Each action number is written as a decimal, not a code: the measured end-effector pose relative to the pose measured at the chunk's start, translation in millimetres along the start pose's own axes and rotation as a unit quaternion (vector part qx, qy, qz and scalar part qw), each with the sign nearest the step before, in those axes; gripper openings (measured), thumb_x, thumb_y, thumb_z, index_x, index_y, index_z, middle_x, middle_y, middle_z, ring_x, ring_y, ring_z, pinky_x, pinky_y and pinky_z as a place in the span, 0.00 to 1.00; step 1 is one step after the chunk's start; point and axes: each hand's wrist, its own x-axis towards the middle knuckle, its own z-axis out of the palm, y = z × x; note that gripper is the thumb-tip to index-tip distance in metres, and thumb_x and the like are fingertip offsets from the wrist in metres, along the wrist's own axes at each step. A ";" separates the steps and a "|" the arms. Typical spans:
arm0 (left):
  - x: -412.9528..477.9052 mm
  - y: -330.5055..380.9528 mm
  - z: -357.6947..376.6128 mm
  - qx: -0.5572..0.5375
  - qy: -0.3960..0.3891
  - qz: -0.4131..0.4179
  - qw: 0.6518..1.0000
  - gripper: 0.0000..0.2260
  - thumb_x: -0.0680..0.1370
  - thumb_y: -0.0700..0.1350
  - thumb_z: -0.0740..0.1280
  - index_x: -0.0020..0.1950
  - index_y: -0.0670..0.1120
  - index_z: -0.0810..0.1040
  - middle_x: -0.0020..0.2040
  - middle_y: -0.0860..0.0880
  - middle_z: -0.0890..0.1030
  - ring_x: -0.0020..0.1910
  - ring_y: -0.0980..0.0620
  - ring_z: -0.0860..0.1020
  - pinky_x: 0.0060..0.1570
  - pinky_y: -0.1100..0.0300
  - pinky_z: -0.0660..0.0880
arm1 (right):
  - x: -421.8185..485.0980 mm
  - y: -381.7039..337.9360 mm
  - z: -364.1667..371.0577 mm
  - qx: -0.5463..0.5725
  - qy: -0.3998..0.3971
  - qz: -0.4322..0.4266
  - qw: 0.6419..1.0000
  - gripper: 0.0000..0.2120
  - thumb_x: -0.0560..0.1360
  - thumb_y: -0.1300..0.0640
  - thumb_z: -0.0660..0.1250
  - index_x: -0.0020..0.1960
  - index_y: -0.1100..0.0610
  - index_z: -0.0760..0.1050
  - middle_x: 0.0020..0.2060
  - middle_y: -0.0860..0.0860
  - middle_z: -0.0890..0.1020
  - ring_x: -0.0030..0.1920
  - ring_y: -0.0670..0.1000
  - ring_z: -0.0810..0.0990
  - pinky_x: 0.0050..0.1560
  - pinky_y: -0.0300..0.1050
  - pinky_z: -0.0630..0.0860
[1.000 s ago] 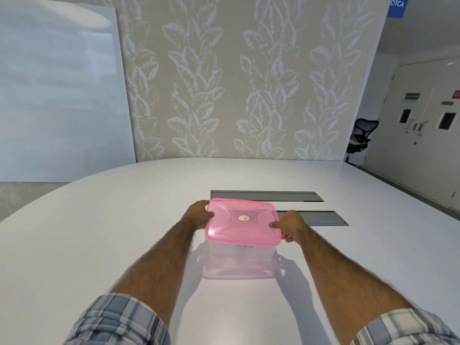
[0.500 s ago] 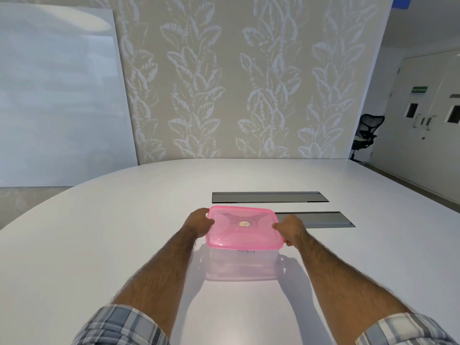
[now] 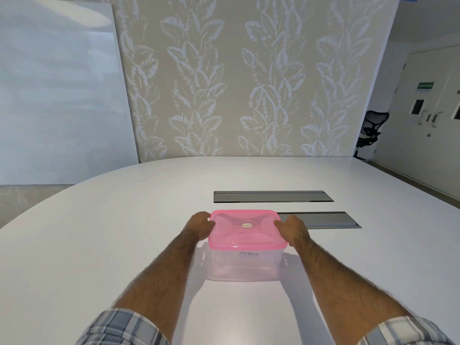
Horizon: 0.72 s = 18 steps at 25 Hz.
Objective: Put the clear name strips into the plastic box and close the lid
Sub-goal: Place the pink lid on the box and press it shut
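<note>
Pink lid sits on the box on the table, your left hand and right hand each curl fingers over its side edges: closing step, next probably press every rim down evenly; strips inside, can't tell.

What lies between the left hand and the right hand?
In the head view, the clear plastic box with its pink translucent lid sits between left hand and right hand.
</note>
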 end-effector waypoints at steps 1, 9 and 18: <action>1.8 0.3 0.7 0.000 0.003 0.002 1.000 0.16 0.79 0.46 0.63 0.65 0.42 0.79 0.64 0.45 0.79 0.61 0.46 0.76 0.58 0.57 0.71 | -0.2 -1.5 1.5 0.000 0.005 0.001 1.000 0.21 0.76 0.42 0.64 0.53 0.61 0.74 0.53 0.57 0.82 0.49 0.60 0.83 0.48 0.50 0.80; 19.1 11.4 13.5 -0.042 0.007 0.013 0.999 0.17 0.80 0.41 0.57 0.66 0.38 0.75 0.65 0.39 0.76 0.57 0.44 0.76 0.52 0.59 0.69 | -2.2 -0.6 15.8 0.011 0.065 0.032 0.997 0.24 0.80 0.43 0.59 0.65 0.62 0.72 0.63 0.58 0.79 0.61 0.60 0.79 0.58 0.50 0.75; 34.3 18.8 29.2 -0.061 0.029 -0.009 0.998 0.21 0.83 0.56 0.57 0.65 0.40 0.70 0.63 0.40 0.77 0.59 0.41 0.77 0.57 0.51 0.73 | -6.3 -1.2 24.8 -0.015 0.100 0.027 0.995 0.22 0.82 0.45 0.54 0.63 0.61 0.74 0.60 0.58 0.80 0.59 0.60 0.80 0.57 0.51 0.76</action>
